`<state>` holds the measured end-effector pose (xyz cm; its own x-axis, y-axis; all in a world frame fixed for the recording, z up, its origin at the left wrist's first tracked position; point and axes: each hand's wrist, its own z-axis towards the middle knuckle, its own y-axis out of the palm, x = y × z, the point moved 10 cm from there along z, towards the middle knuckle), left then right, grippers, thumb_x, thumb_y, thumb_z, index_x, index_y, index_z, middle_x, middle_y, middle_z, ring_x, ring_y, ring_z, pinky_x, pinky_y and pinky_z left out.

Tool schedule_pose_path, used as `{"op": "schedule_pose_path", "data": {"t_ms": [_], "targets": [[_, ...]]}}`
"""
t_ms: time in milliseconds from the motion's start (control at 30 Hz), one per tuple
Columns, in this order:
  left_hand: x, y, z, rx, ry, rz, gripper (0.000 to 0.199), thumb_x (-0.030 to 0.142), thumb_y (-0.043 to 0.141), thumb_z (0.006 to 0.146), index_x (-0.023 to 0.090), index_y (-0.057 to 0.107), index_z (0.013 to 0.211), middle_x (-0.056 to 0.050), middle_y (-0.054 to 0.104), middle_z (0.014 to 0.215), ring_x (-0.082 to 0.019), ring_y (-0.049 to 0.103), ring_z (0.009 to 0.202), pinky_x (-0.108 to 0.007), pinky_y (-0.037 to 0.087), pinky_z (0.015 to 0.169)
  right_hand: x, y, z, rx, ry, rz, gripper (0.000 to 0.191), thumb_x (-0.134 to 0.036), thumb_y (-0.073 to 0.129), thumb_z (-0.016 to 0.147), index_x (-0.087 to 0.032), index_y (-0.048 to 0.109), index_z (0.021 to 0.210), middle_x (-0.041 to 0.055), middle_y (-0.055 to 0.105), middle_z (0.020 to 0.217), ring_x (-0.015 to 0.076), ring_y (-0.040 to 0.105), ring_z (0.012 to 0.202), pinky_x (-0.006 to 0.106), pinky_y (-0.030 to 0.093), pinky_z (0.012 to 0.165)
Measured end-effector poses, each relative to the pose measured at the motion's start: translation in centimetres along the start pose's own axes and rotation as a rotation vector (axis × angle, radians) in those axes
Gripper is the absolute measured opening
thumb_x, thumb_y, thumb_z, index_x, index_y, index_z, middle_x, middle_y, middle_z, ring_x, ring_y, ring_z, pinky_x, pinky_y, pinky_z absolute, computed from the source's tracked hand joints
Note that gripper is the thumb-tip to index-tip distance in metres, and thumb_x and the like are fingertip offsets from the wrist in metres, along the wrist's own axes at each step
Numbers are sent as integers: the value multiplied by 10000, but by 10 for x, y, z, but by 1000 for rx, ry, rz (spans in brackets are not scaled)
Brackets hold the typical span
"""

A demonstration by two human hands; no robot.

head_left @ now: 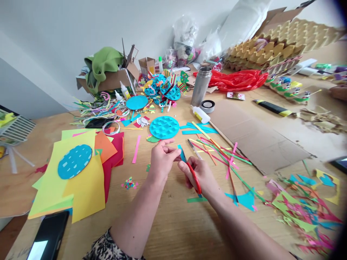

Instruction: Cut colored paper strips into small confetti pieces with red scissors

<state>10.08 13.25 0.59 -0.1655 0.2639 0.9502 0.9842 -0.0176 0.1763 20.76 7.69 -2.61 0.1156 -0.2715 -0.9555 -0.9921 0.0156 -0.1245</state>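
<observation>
My right hand (199, 177) is closed round the red-handled scissors (194, 178), whose blades point away from me. Between the fingertips of my left hand (162, 159) a small blue paper strip (180, 148) is pinched, close against the blades. Just beyond my hands lies a round blue disc (164, 127) with a raised pattern, partly over a green paper fish (153, 138). Several blue strips (199, 128) are right of the disc. Thin coloured paper strips (217, 148) and a pen (194, 148) lie beyond my right hand. Small paper dots (129, 183) are scattered left of my left forearm.
Coloured paper sheets (58, 159) carry another blue disc (75, 161) at left, above a phone (48, 236). Ahead stand a steel flask (201, 85) and a glue bottle (201, 115). Cardboard (252, 133), a box cutter (272, 107) and paper scraps (300, 209) are at right.
</observation>
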Motion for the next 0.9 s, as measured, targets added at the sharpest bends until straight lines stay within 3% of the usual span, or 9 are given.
{"op": "schedule_pose_path", "data": {"t_ms": [467,667,900], "targets": [[0,2,0,-19,-15,20,438,110,669,612,93,561,1035,22,610,564,-96,568,481,-230,507,522,6,0,0,12,11,36,417,-500,651,716,-217,364,608,-74,466,320,117,480,255,156,262,265],[-1,1,0,-13,-30,27,427,102,670,612,96,562,1025,26,600,557,-95,568,482,-233,517,522,3,1,0,-17,-4,32,394,-496,645,724,-212,392,623,-56,508,358,113,500,293,169,323,308],[-2,2,0,-16,-32,32,417,104,670,618,96,558,1019,24,601,564,-97,569,477,-227,509,509,4,-1,0,16,20,29,426,-500,671,696,-214,368,608,-74,464,332,118,495,272,159,276,277]]}}
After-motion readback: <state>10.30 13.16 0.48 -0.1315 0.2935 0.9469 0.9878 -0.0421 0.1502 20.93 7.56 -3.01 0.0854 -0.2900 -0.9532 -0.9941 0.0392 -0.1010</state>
